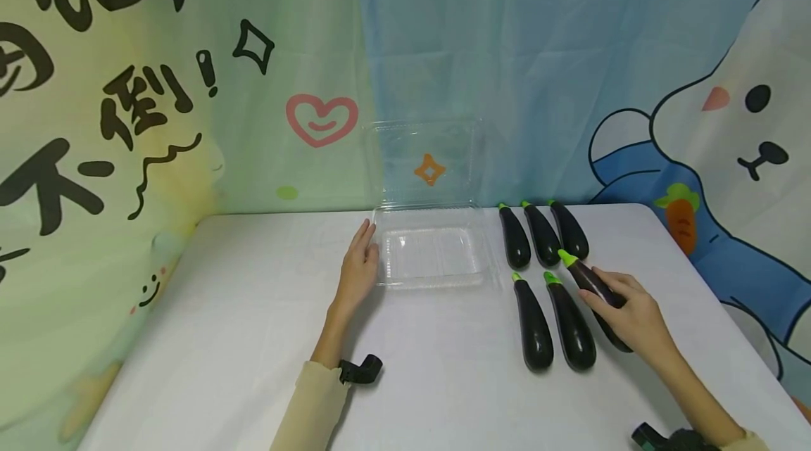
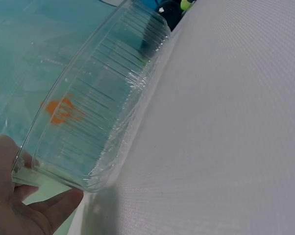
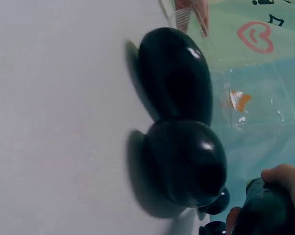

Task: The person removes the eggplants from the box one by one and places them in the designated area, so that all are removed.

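My right hand [image 1: 630, 314] grips an eggplant [image 1: 589, 281] with a bright green stem end, raised over the front row. Beneath it, part of another eggplant [image 1: 613, 333] shows, the rest hidden by hand and held fruit. Two more front eggplants [image 1: 534, 328] lie to the left, and three eggplants [image 1: 541, 234] form the back row. A clear plastic container [image 1: 437, 278] sits left of them, its hinged lid [image 1: 424, 155] standing up behind. At its left side my left hand [image 1: 359, 268] holds the rim; in the left wrist view its fingers [image 2: 64, 203] are at the corner.
A white cloth [image 1: 222, 338] covers the table. Behind it hangs a printed curtain [image 1: 507, 50] with a cartoon figure, hearts and lettering, close to the back edge. Black wrist cameras [image 1: 362, 370] are strapped to both wrists.
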{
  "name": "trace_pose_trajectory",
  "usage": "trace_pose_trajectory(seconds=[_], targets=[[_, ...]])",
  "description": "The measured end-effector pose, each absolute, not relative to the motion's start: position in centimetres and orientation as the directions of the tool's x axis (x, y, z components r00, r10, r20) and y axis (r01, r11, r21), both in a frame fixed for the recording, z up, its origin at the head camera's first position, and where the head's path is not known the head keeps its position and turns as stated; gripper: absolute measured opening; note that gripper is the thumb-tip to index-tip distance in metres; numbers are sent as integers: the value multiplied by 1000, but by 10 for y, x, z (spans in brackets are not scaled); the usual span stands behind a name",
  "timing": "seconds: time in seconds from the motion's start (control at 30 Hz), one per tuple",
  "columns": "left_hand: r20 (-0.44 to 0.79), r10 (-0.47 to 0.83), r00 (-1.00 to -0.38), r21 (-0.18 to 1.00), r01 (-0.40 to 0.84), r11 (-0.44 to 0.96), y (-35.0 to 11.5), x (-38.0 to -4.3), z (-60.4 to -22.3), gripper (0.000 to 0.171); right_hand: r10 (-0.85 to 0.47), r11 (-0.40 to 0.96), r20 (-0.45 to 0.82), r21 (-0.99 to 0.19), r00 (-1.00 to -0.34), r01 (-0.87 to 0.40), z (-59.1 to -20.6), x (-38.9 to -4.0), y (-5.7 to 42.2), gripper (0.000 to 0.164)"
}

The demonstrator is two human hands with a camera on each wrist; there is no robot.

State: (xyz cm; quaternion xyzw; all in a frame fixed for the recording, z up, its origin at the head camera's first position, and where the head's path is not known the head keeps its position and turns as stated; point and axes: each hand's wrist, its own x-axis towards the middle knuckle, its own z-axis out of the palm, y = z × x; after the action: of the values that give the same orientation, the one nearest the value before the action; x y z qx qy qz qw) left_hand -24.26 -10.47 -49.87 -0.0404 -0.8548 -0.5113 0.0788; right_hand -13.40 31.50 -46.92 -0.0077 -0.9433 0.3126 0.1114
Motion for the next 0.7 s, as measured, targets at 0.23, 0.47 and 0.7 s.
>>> trace_pose_trajectory(seconds=[0.23, 0.47, 0.7], targets=[[184, -6, -983, 862, 158, 481, -105, -244, -500, 47, 142, 797, 256, -602, -956, -42, -480, -129, 317, 57], [180, -1, -984, 864, 157, 479, -104, -244, -499, 47, 174, 781, 267, -624, -948, -32, -489, -126, 323, 49], [177, -7, -984, 866, 153, 477, -104, -244, -499, 47, 184, 732, 131, -680, -974, 47, -495, -126, 325, 54]])
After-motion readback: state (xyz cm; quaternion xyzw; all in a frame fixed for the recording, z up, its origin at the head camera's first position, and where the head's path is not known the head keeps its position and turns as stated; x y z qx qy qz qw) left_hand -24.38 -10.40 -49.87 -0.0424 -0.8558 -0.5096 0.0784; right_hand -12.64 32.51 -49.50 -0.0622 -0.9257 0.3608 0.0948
